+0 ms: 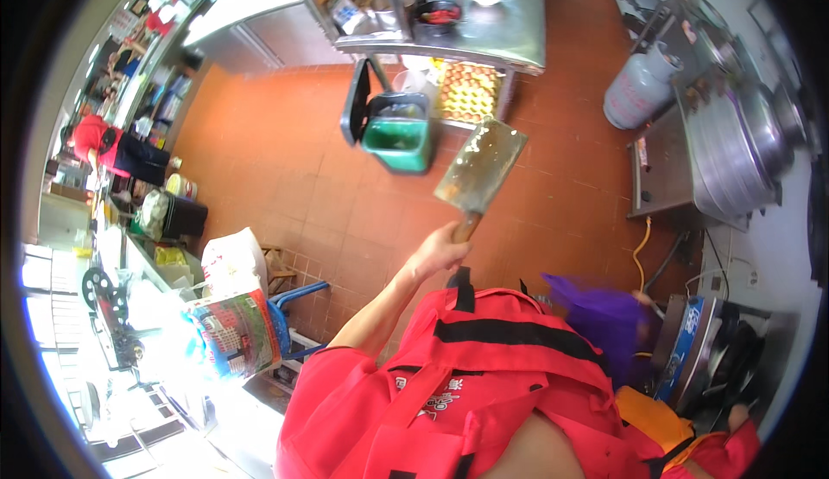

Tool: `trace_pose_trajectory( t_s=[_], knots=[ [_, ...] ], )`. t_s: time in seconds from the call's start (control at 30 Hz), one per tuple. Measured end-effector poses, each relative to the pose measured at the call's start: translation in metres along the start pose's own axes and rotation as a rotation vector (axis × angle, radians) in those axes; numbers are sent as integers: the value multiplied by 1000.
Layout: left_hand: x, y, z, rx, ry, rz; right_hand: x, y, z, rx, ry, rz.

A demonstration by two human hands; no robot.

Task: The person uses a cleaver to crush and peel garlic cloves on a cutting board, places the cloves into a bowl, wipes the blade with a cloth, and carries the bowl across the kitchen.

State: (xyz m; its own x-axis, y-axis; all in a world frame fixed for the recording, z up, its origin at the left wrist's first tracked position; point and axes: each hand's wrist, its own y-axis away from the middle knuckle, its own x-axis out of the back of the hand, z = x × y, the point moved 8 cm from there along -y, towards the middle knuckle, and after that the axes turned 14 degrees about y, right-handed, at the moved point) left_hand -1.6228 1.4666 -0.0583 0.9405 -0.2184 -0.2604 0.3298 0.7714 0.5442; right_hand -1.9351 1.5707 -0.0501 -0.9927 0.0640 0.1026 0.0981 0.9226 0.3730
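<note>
My left hand [443, 251] grips the wooden handle of a cleaver [482, 163] out in front of my body. Its broad blade points away from me, with small pale bits stuck near the far edge. Past the blade is a green bin [396, 145] with its black lid raised. To the right of my red shirt [363, 401] hangs a purple bag or cloth [599, 327], blurred. A blurred patch of skin shows at its right edge; whose hand it is, I cannot tell. My right hand cannot be made out for certain.
A steel table [499, 32] holds bowls, with egg trays [469, 90] beneath. Rightward are a gas cylinder [641, 84], large steel pans [732, 149] and a yellow hose [644, 256]. Sacks [236, 336] rest by a blue stool [285, 320]. One person [103, 145] bends far left; another's sleeve [732, 450] shows lower right.
</note>
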Motion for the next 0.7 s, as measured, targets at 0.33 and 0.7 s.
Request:
trace_pose_trajectory(
  t_s=[0.33, 0.7],
  knots=[
    [177, -85, 24, 52, 128, 273, -162, -133, -111, 245, 634, -695],
    [267, -186, 57, 252, 277, 494, -454, -407, -123, 714, 499, -771]
  ],
)
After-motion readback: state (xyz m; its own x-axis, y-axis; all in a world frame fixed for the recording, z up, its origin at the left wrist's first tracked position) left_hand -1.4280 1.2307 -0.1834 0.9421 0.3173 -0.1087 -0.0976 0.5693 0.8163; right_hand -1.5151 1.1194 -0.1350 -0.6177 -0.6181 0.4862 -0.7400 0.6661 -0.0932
